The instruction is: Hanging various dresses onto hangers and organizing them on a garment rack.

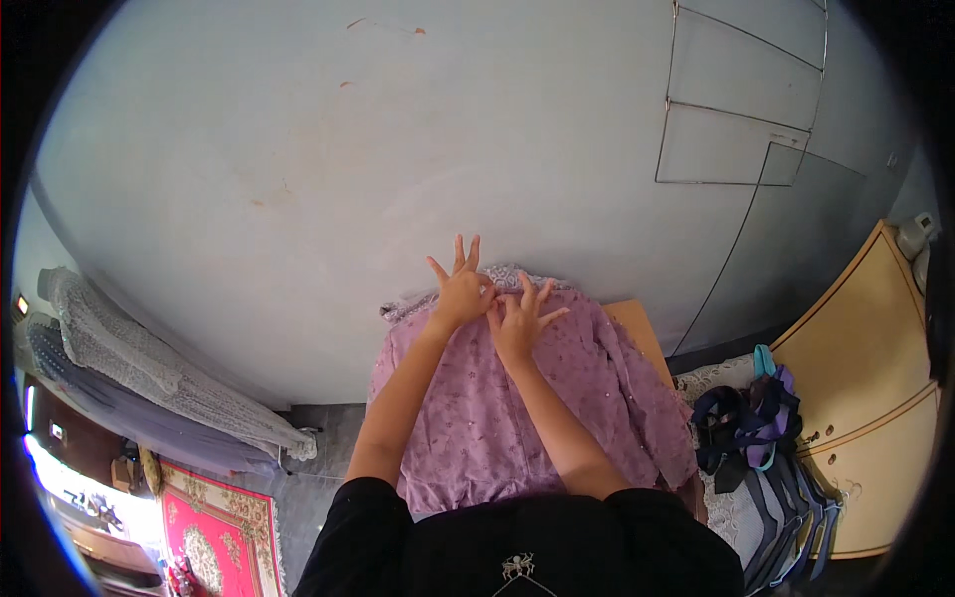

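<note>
A mauve long-sleeved garment with small dark motifs and sparkling dots is spread out in front of me. Pale, lacy patterned cloth shows along its far edge. At the top middle of the garment, my left hand pinches with thumb and forefinger while the other fingers stand spread. Close beside it, my right hand pinches the same spot, its remaining fingers fanned out. The fingertips of both hands nearly meet at the garment's neckline. Whatever small piece of it lies between them is hidden.
A wooden surface peeks out beneath the garment. To the right, dark straps and hangers lie before a yellow wooden cabinet. A wire rack is on the grey wall. Draped cloths and a red rug are left.
</note>
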Available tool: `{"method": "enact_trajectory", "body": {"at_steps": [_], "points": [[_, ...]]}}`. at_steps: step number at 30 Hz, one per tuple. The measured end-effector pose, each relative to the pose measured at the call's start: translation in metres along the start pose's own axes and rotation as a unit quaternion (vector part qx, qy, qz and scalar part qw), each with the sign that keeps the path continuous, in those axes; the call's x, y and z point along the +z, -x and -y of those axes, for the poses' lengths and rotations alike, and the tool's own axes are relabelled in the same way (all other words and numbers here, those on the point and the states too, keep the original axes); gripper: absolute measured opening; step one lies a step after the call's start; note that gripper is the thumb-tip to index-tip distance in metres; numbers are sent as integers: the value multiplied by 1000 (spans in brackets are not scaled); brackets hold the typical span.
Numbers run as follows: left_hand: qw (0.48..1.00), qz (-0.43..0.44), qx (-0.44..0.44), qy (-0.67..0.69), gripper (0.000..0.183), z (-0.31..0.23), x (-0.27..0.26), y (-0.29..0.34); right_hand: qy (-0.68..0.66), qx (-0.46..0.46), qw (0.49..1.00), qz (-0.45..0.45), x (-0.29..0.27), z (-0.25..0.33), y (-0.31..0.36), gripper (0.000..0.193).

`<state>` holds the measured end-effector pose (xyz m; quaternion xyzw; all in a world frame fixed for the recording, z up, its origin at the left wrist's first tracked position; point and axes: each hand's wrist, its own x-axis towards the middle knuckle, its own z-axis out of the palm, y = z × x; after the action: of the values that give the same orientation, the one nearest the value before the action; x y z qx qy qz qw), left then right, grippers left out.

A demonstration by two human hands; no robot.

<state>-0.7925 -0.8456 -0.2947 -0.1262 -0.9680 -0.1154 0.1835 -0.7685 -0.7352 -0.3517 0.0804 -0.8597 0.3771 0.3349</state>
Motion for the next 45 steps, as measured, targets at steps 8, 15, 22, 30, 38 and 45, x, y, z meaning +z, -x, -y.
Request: {"method": "enact_trajectory", "body": {"at_steps": [8,15,22,30,38,45], "points": [[999,-6,-34,-8,13,-6,-1,2,6,-40,999,1,-2,-2,0,17],[998,-33,-48,-30,14,-11,0,2,13,-34,999,4,-3,1,-8,16],[997,-41,-64,-18,13,-13,0,3,-14,8,999,44,-11,4,-10,12],[999,-35,40,-12,15,7,-11,16,-21,38,998,43,-9,-4,-5,11],[999,3,-38,5,14,9,-10,13,-2,54,996,72,2,-5,-2,12],[997,19,-60,40,15,15,-12,16,6,-49,999,12,-11,2,-1,21]]}}
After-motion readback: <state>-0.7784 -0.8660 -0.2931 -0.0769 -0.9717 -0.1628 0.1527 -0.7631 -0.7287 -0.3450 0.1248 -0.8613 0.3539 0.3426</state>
